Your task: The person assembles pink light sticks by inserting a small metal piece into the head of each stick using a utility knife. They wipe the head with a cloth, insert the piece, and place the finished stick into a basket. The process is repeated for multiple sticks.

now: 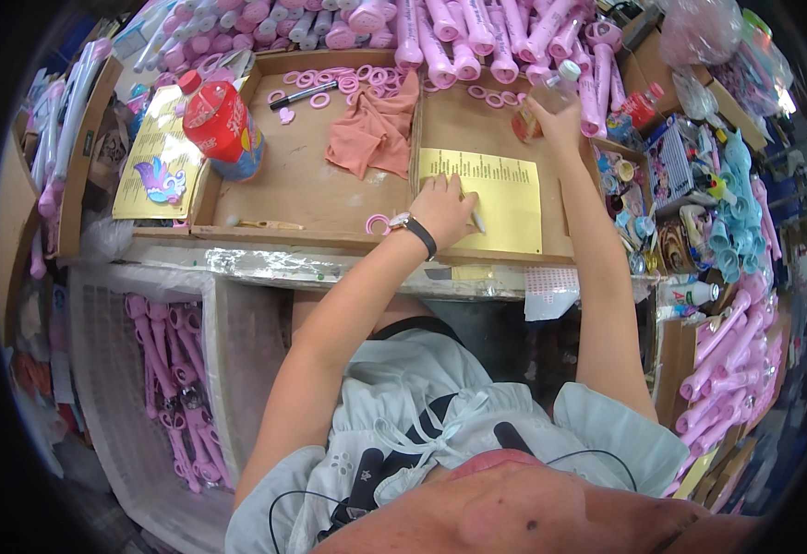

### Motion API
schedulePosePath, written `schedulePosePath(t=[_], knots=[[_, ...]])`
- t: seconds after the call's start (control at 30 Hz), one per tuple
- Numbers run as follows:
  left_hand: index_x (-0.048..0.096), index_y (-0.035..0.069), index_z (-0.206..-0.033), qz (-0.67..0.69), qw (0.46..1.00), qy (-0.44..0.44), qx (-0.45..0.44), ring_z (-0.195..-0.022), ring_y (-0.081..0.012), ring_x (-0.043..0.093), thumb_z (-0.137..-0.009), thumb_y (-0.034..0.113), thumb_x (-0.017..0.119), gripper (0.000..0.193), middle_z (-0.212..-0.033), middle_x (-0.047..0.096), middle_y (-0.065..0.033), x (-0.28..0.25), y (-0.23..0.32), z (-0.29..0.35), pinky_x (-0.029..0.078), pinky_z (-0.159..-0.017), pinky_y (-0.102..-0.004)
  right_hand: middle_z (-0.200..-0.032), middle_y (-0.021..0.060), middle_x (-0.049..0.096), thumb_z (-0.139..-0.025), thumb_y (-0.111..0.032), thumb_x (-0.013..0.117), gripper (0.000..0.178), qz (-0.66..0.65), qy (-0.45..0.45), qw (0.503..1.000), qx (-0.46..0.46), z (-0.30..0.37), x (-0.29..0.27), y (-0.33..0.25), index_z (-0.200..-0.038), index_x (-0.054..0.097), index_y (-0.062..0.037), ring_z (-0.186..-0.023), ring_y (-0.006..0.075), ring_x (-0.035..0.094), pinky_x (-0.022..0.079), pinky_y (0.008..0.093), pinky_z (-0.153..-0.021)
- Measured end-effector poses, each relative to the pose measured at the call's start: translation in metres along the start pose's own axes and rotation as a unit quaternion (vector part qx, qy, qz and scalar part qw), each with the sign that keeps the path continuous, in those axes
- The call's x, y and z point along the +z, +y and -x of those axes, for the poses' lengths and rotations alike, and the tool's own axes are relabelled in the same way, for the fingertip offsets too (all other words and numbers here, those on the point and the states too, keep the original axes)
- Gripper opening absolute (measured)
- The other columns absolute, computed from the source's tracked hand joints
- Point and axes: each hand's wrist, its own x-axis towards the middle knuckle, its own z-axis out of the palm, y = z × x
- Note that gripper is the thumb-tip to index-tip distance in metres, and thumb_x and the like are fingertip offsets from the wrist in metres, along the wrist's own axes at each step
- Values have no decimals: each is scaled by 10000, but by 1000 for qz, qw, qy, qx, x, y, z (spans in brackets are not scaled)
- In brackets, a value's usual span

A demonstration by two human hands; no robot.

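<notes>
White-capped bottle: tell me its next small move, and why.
I'd probably have the right hand settle the white-capped bottle upright beyond the far edge of the yellow sheet. The hand grasps it past that edge, and the left hand lies on the sheet, so that spot should keep the bottle off the paper.

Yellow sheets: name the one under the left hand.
The right-side sheet, beside the orange cloth, partly under the left hand; the left-side sheet bears a winged piece.
</notes>
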Motion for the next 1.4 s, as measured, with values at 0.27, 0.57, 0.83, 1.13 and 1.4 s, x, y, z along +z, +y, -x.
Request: schedulePosePath(t=[0.27, 0.57, 0.83, 1.13, 1.4], knots=[[592, 108, -1044, 12, 1000, 6, -23, -1008, -357, 500, -702, 416, 680, 469, -1035, 525, -171, 8, 1, -4, 426, -823, -436, -1209, 186, 443, -684, -155, 785, 760, 1, 47, 999, -14, 97, -23, -34, -1253, 341, 82, -1124, 254, 451, 364, 357, -966], [600, 114, -890, -25, 977, 130, 167, -906, -251, 556, -740, 359, 648, 291, -977, 569, -91, -102, -41, 77, 401, -826, -398, -1008, 167, 582, -802, -99, 670, 420, 9, -20, 999, -33, 108, -20, -24, -1113, 477, 106, -849, 204, 575, 506, 320, -737], [584, 4, -1075, 382, 872, 174, -251, -950, -133, 567, -913, 237, 546, 286, -1021, 620, -85, -160, -153, 434, 447, -848, -272, -1043, 237, 550, -808, -236, 699, 646, 194, 167, 964, -69, 102, -51, 7, -1219, 363, 132, -901, 306, 602, 515, 360, -767], [613, 41, -1118, 181, 638, -479, -575, -1009, -318, 607, -758, 335, 628, 465, -1117, 611, -188, 68, -104, 658, 478, -872, -423, -1078, 242, 510, -913, -210, 535, 465, 190, 141, 969, -75, 127, -50, -99, -1253, 363, 57, -912, 300, 553, 487, 367, -748], [545, 101, -1170, 147, 622, -217, -738, -1037, -344, 560, -679, 324, 671, 554, -1114, 586, -187, 126, -51, 699, 455, -892, -422, -1091, 195, 556, -906, -163, 558, 338, 260, -6, 892, -370, 130, 8, -145, -1153, 513, 62, -933, 250, 584, 505, 316, -774]])
